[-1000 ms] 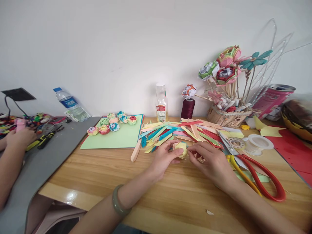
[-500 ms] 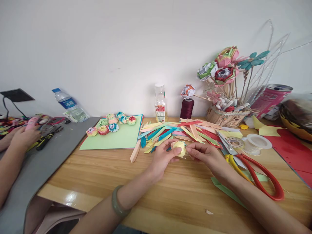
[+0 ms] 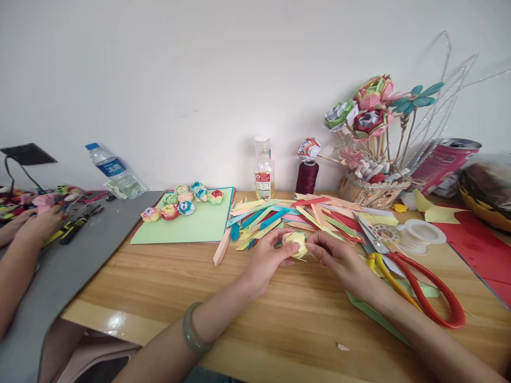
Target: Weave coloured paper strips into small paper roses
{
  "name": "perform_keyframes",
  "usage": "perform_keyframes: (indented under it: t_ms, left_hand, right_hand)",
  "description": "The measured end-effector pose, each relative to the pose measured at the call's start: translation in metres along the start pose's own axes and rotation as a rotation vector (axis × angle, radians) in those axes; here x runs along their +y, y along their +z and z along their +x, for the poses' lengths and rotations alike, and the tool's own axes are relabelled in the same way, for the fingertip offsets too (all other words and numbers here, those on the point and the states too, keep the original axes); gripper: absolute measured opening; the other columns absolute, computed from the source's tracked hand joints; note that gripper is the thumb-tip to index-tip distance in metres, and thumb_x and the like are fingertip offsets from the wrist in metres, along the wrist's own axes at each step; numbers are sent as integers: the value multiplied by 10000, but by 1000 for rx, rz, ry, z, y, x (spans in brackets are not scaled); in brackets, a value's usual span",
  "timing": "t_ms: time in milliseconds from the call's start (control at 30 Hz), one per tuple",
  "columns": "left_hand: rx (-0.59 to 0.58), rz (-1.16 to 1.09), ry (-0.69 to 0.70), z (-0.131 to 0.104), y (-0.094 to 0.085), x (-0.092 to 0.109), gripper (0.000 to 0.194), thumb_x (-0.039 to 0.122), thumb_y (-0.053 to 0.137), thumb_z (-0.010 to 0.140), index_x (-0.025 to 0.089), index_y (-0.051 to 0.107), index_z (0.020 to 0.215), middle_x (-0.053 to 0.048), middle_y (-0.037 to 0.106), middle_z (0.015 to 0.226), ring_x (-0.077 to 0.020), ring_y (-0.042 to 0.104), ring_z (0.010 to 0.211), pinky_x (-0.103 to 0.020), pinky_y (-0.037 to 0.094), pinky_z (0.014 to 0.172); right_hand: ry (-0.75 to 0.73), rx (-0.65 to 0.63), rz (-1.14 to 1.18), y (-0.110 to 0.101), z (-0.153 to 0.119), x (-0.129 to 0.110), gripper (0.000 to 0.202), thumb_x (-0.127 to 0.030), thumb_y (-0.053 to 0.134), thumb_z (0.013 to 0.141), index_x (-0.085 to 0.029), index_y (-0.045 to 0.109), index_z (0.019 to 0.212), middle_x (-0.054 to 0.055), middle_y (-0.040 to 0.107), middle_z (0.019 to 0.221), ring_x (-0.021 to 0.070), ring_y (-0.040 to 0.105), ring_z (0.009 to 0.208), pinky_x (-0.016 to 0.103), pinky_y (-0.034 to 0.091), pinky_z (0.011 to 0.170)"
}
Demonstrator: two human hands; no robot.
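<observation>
A small pale-yellow paper flower [image 3: 296,249] is held above the wooden table, in front of a heap of folded paper strips [image 3: 275,218]. My left hand [image 3: 268,255] is closed around its left side, thumb pressed on the front. At its right edge, my right hand [image 3: 333,254] is closed in a pinch; what exactly lies between those fingertips is hidden. A thin pale strand shows just under the flower. Several finished paper flowers [image 3: 186,208] sit on light green paper sheets [image 3: 179,231] to the left.
Scissors [image 3: 423,287] with red and yellow handles lie beside my right forearm, near white spools [image 3: 422,236]. Behind stand a glue bottle [image 3: 263,175], a dark thread cone [image 3: 306,178] and a flower basket [image 3: 369,191]. At left, another person's hands [image 3: 43,223] work over a grey mat [image 3: 96,255].
The paper flower has turned slightly in my fingers, and both hands stay nearly in place. The other person's hands and the pink item in them have shifted a little left.
</observation>
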State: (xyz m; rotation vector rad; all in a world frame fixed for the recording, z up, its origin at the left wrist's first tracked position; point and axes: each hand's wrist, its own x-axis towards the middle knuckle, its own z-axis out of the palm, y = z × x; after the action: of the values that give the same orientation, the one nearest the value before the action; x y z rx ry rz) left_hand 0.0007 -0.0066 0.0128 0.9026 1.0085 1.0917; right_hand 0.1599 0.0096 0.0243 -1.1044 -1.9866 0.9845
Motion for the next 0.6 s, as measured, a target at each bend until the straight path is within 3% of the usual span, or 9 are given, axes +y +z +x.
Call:
perform_keyframes:
  t_ms: [233, 400, 600]
  left_hand:
    - [22, 0, -10, 1, -1, -1, 363, 328, 700, 646, 195, 597, 967, -48, 572, 1027, -155, 553, 871, -239, 482, 664]
    - [12, 15, -13, 2, -1, -1, 388, 333, 706, 637, 201, 601, 986, -52, 578, 1043, -162, 561, 878, -245, 481, 665]
    - [-7, 6, -74, 1, 1, 1, 417, 338, 730, 603, 190, 596, 969, -41, 579, 980, -146, 558, 824, -258, 473, 652]
  right_hand:
    - [-7, -61, 22, -6, 0, -4, 376, -473, 373, 867, -188, 457, 637, -7, 455, 611, 133, 446, 582, 242, 383, 535]
    - [24, -128, 28, -13, 0, -3, 355, -467, 418, 854, -171, 549, 709, 13, 543, 682, 148, 505, 653, 249, 407, 589]
    - [67, -105, 69, -15, 1, -3, 369, -502, 510, 789, -159, 616, 703, 23, 585, 670, 151, 517, 639, 255, 401, 588]
